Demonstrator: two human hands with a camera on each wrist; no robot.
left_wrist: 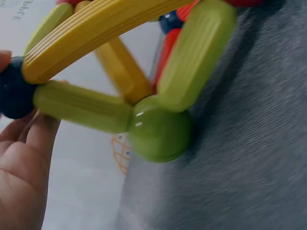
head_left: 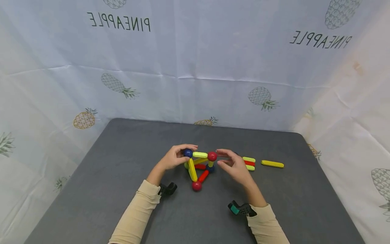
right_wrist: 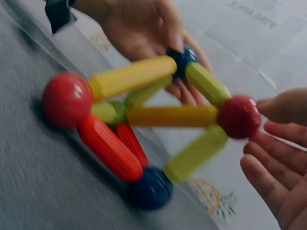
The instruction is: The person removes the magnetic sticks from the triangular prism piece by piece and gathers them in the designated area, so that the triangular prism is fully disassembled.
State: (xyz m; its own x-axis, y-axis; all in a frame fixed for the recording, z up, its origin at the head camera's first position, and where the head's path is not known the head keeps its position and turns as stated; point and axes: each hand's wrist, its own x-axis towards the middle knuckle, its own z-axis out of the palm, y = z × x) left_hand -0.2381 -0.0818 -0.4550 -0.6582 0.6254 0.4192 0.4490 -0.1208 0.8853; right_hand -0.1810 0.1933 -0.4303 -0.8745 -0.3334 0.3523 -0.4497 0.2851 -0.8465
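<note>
On the grey table stands a frame of balls and ribbed rods that looks like a magnetic building set. My left hand [head_left: 174, 157] pinches the dark blue ball [head_left: 188, 153] at its upper left corner. A lime rod [head_left: 200, 155] runs from there to the upper red ball [head_left: 212, 156]. My right hand [head_left: 236, 166] is at that red ball's right side, fingers spread and fingertips right at its surface. Below are another red ball [right_wrist: 67, 99], a second blue ball [right_wrist: 151, 188] and a green ball [left_wrist: 160, 129]. Yellow, lime and red rods, such as the yellow rod [head_left: 192, 170], join them.
Behind my right hand lies a small group of lime and red rods [head_left: 249, 163]. One yellow rod [head_left: 272, 164] lies apart to the right. A white pineapple-print cloth [head_left: 195, 98] hangs behind the table's back edge.
</note>
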